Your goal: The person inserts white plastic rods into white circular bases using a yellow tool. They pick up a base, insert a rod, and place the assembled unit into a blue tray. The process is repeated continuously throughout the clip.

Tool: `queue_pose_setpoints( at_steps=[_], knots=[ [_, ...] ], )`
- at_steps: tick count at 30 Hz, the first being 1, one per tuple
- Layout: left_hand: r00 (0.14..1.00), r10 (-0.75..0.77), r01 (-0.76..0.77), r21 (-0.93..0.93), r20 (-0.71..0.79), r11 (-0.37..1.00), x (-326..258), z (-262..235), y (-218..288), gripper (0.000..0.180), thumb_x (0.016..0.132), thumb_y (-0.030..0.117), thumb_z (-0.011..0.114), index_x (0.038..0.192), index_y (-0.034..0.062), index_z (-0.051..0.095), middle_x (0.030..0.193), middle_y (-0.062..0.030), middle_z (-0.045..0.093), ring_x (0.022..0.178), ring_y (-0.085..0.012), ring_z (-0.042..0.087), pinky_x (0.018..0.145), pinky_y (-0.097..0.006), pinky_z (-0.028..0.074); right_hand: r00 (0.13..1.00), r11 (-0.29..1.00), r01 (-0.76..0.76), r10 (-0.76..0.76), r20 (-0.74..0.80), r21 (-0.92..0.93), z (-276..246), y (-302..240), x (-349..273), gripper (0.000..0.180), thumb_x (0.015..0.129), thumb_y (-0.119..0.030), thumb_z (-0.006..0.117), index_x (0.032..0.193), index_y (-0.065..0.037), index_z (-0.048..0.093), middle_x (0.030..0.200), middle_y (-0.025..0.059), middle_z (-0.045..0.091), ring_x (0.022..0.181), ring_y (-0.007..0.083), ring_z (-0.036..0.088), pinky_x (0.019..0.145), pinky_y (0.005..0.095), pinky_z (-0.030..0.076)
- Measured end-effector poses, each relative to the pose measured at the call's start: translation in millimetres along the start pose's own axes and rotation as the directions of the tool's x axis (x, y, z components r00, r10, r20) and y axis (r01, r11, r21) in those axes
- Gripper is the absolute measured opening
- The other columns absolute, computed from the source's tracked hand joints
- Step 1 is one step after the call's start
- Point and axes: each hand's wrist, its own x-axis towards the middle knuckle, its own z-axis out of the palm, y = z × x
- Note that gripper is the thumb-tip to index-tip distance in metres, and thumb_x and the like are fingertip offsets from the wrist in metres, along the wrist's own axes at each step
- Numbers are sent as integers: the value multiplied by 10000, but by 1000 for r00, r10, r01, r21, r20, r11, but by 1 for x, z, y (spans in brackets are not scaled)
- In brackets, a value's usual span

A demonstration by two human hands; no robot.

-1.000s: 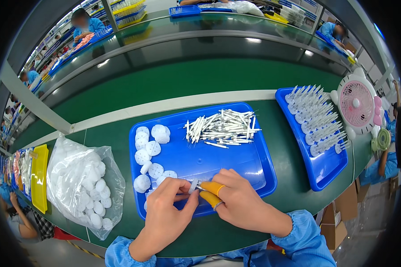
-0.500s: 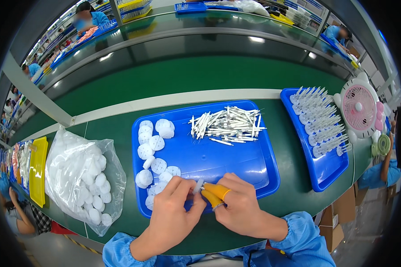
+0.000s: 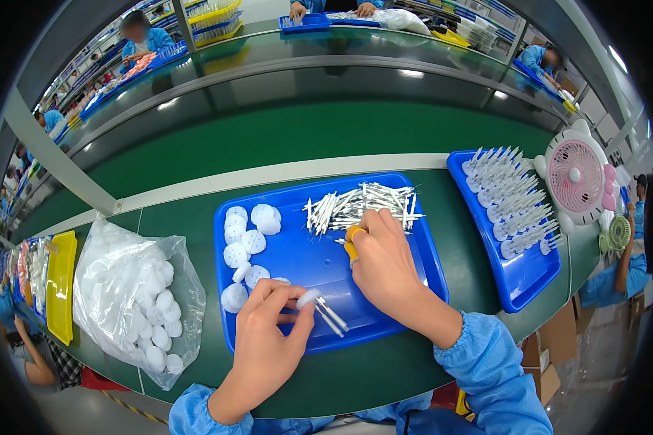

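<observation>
My left hand (image 3: 265, 341) sits low and close to me, thumb and fingers (image 3: 286, 296) pinched together. My right hand (image 3: 384, 264) stretches further forward, palm down, fingers curled at the tips. Both forearms come up from below in blue cuffed sleeves.

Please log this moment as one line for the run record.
left hand: holds white cap with tubes | right hand: at tube pile | blue tray

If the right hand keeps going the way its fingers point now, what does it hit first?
The right hand points up-left toward the far side of the blue tray. The pile of white sticks lies right at its fingertips, so it would likely meet those first; whether it already touches them is unclear.
</observation>
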Motion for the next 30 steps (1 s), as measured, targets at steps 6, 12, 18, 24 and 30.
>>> queue_pose_setpoints(
  at_steps=[6,12,18,24,30],
  knots=[
    [998,-62,64,-103,16,993,-1,-3,0,129,951,-37,728,1079,-50,714,1031,-90,675,899,-156,721,748,-307,652,987,939,38,-88,131,340,-42,-18,-29,330,740,94,707,1065,39,728,1015,161,622,965,357,581,852,451,485],
    [1000,-11,12,-76,25,997,0,2,1,103,943,-57,716,1042,-59,690,1022,-95,681,877,-160,736,756,-317,655,964,828,59,-193,185,557,-47,-27,-51,517,695,132,670,1194,17,740,994,132,618,882,332,559,786,430,472],
    [1000,24,-23,-27,14,999,-1,4,3,107,928,-56,742,1014,-65,680,979,-105,696,859,-162,745,731,-308,657,963,874,108,-211,170,473,-38,-17,-51,181,649,61,722,827,92,719,963,130,594,948,325,562,839,443,472],
    [998,-55,55,-31,-3,998,-1,6,2,135,893,-51,786,979,-56,682,906,-110,733,828,-156,757,735,-314,664,961,906,111,-203,188,407,-37,-17,-51,495,670,98,690,1160,81,756,968,130,603,898,311,559,811,417,464],
    [1000,16,-16,-7,6,1000,-4,10,-1,150,885,-27,781,994,-42,679,939,-144,697,818,-250,771,744,-345,671,970,895,118,-197,143,431,-33,-31,-54,441,672,84,715,1111,79,756,954,138,617,890,315,585,789,431,483]
  ],
)
